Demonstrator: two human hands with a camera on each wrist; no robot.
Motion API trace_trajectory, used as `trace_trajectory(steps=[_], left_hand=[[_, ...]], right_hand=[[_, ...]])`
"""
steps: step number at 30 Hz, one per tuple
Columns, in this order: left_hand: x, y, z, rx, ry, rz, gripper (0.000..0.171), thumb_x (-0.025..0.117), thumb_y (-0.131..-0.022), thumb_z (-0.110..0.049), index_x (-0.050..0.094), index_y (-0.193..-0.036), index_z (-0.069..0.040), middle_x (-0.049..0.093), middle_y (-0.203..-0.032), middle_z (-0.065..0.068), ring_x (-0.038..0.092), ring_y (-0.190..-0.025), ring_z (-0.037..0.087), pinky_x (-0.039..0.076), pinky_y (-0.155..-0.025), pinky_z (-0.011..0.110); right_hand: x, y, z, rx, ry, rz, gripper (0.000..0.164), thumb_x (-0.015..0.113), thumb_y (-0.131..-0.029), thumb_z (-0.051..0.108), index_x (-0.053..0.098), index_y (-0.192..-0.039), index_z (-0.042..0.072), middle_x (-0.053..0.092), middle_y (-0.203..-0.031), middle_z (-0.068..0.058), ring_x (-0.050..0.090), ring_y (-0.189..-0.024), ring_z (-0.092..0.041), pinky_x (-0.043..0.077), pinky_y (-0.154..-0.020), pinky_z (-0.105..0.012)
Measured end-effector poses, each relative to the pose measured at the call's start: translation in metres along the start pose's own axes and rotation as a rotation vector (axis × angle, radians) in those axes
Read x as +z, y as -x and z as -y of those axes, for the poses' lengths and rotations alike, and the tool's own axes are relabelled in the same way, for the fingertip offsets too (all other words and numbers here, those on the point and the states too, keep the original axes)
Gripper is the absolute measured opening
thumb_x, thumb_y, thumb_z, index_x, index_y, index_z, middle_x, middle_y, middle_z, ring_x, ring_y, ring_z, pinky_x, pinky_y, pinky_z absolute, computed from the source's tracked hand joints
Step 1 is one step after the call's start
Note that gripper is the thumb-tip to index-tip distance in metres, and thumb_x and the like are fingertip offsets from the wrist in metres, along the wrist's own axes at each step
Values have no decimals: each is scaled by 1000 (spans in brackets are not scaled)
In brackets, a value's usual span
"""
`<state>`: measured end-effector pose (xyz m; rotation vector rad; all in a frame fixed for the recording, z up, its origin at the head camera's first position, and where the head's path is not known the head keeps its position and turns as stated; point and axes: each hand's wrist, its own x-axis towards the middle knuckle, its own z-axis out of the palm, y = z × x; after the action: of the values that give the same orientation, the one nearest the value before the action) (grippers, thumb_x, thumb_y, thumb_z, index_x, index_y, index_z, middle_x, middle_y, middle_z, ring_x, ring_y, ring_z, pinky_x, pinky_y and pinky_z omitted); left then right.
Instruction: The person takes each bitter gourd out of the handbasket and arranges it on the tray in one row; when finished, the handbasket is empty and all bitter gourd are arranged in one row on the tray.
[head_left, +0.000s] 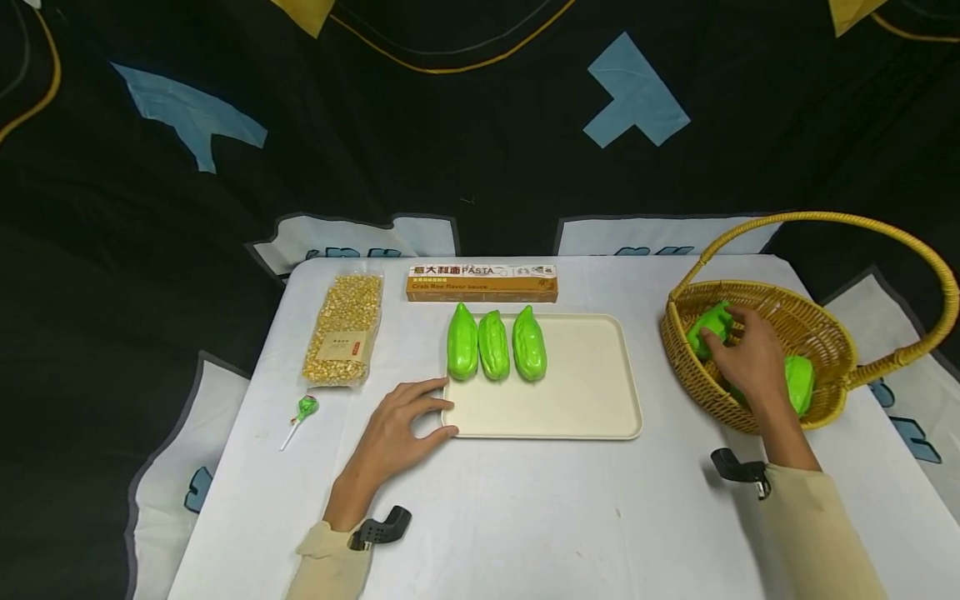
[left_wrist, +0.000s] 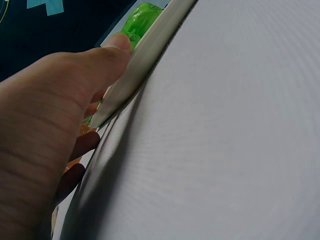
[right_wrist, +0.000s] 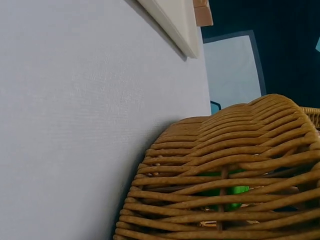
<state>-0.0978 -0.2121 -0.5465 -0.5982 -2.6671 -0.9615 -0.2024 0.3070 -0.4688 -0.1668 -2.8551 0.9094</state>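
Note:
Three shiny green peppers (head_left: 494,345) lie side by side on the left half of a cream rectangular tray (head_left: 577,392). My left hand (head_left: 397,425) rests at the tray's left edge, fingers spread and thumb at the near corner. The left wrist view shows that thumb (left_wrist: 117,45) against the rim, close to a pepper (left_wrist: 142,17). My right hand (head_left: 752,354) reaches into a yellow wicker basket (head_left: 832,337) and holds a green pepper (head_left: 708,327) between thumb and fingers. Another pepper (head_left: 799,383) lies in the basket, partly behind the wrist. In the right wrist view, basket weave (right_wrist: 225,165) hides this hand.
A pasta box (head_left: 482,283) lies behind the tray. To the left are a clear bag of corn kernels (head_left: 345,329) and a green-wrapped lollipop (head_left: 306,407). The basket's tall handle (head_left: 832,218) arches over its opening. A dark patterned cloth (head_left: 480,150) hangs behind the white table.

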Motion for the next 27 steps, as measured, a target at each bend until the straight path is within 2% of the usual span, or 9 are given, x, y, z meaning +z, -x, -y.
trace_trajectory(steps=[10, 21, 27], left_hand=[[0, -1, 0, 9, 4, -5, 37, 93, -86, -37, 82, -116, -19, 66, -149, -1, 62, -130, 23, 49, -109, 48], [-1, -1, 0, 1, 3, 3, 38, 93, -85, -38, 82, -116, -20, 65, -150, -2, 61, -131, 22, 49, -109, 48], [-1, 0, 1, -3, 4, 7, 37, 93, -86, -38, 82, -116, -20, 65, -150, -3, 61, -131, 22, 49, -109, 49]], right_hand=[[1, -9, -3, -19, 32, 12, 67, 67, -104, 23, 42, -154, -13, 49, -144, -44, 52, -123, -58, 46, -98, -72], [3, -11, -2, 19, 41, 76, 73, 68, -104, 24, 34, -159, -11, 39, -152, -45, 38, -139, -63, 38, -110, -76], [3, -9, -4, 21, 39, 75, 73, 69, -103, 24, 35, -158, -11, 40, -150, -45, 39, -138, -63, 38, -108, -76]])
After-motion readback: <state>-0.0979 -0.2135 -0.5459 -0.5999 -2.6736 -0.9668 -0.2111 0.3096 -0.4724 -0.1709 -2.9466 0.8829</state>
